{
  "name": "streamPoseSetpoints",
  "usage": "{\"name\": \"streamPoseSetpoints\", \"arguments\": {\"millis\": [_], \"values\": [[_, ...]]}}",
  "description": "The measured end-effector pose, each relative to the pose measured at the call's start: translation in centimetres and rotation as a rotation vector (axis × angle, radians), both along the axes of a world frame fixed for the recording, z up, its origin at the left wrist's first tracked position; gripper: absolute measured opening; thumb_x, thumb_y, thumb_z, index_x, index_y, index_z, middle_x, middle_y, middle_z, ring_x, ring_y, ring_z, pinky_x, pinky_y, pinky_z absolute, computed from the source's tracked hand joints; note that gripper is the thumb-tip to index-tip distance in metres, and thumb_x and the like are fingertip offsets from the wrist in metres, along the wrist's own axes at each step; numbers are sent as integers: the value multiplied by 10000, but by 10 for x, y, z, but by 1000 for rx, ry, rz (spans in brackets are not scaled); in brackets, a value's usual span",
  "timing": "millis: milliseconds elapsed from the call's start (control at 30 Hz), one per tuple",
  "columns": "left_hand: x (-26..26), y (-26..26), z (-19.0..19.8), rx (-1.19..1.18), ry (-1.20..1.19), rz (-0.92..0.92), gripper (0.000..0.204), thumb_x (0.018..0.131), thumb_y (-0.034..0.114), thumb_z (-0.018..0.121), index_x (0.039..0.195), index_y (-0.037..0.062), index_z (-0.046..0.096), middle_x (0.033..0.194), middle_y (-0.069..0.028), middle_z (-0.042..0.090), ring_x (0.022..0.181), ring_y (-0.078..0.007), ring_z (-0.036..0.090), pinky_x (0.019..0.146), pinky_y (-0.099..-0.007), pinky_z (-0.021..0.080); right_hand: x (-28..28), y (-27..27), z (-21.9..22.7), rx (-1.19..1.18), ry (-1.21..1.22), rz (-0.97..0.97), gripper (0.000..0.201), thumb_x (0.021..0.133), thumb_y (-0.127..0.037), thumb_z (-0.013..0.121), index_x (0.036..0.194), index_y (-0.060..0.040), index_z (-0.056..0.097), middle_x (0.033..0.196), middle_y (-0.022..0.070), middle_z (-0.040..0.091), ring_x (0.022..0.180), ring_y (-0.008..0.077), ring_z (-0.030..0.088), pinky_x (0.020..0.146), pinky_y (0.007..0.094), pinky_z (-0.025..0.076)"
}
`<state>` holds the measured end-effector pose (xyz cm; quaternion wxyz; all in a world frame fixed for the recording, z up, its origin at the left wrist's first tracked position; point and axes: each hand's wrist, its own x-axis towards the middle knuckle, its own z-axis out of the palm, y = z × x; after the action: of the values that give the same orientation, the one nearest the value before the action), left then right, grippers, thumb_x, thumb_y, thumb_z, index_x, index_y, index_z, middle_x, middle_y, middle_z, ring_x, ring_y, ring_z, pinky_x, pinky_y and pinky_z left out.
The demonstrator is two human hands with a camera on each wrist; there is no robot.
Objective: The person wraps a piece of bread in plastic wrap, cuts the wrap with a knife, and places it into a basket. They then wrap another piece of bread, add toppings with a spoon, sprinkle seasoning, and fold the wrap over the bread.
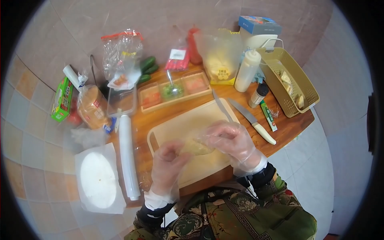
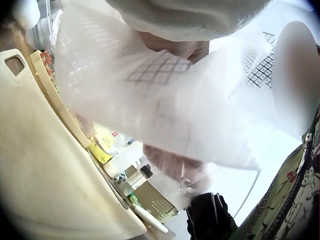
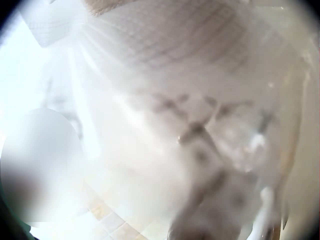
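Observation:
Both hands wear loose clear plastic gloves and are raised over the pale cutting board [image 1: 216, 160]. Between them is a pale yellowish piece [image 1: 196, 147], blurred, so I cannot tell its kind. My left hand [image 1: 170, 160] holds its left end with curled fingers. At the other end, the right hand [image 1: 232, 142] pinches it between thumb and fingers. Filmy see-through plastic covers most of both wrist views; behind it the right hand [image 2: 175, 167] shows in the left wrist view. A narrow blade [image 1: 222, 105] lies across the board's far edge.
Right of the board lie a white-handled knife [image 1: 252, 120] and a green tube [image 1: 268, 116]. A squeeze bottle [image 1: 248, 71], a dark-capped jar [image 1: 258, 96] and a basket [image 1: 298, 76] stand behind. A divided tray [image 1: 176, 93] sits beyond the board; a film roll [image 1: 127, 158] lies left.

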<state>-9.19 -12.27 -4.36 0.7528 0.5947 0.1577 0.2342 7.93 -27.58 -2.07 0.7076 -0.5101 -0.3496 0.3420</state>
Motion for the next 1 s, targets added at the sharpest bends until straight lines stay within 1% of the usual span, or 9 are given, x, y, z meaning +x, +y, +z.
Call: {"name": "streamPoseSetpoints", "arguments": {"millis": [333,433,500,533,600,700,800,933,1000], "values": [[2,-2,1,-64,-73,-50,366,837,-109,716,1174,-4,617,1110,-63,649,1023,-146,638,883,-292,549,9,3,-4,-55,-35,129,134,851,-17,741,974,10,696,1127,100,682,1059,154,635,891,305,529],[-1,-1,2,-161,-15,-105,361,843,-90,721,1177,-4,615,1112,-67,656,1010,-157,653,875,-311,561,10,3,0,-38,3,182,216,850,-30,751,1052,-2,681,1117,78,666,1061,145,621,902,309,519],[-2,-2,2,-221,-40,-133,333,855,-78,717,1165,-2,623,1090,-57,667,993,-159,662,868,-319,570,11,2,6,-75,295,311,334,843,-46,769,1150,-17,641,1143,55,638,1073,141,599,932,312,494],[-2,-2,4,-222,-39,-134,333,855,-78,717,1165,-2,623,1090,-57,667,993,-159,662,868,-319,570,11,1,9,-76,295,309,334,843,-46,769,1150,-17,641,1143,55,638,1073,141,599,932,312,494],[-1,-3,11,-159,34,-163,321,854,-69,724,1154,3,633,1070,-41,674,990,-146,658,868,-312,568,11,2,13,-158,267,337,468,837,-60,782,1262,-34,587,1194,49,608,1093,140,572,965,310,469],[-2,-1,12,-69,77,-193,324,846,-64,738,1147,7,642,1060,-34,678,971,-124,654,853,-294,567,12,7,12,-123,168,329,572,844,-61,777,1362,-48,536,1239,52,584,1126,138,544,989,303,454],[-4,1,6,-130,95,-228,354,833,-72,745,1163,4,644,1071,-34,680,956,-107,650,822,-278,565,13,12,9,-82,174,370,652,856,-62,767,1441,-59,478,1260,54,567,1127,138,541,990,302,456],[-1,0,7,-123,105,-254,375,826,-83,744,1175,8,644,1067,-34,680,941,-103,650,780,-264,562,10,19,16,-5,240,261,647,872,-61,758,1452,-60,471,1275,57,554,1130,143,543,991,308,458],[-1,2,4,-74,75,-231,384,828,-88,738,1186,16,645,1069,-35,678,931,-104,651,753,-263,557,16,16,3,163,220,67,605,898,-69,741,1442,-52,477,1257,62,570,1126,133,555,969,305,475]]}}
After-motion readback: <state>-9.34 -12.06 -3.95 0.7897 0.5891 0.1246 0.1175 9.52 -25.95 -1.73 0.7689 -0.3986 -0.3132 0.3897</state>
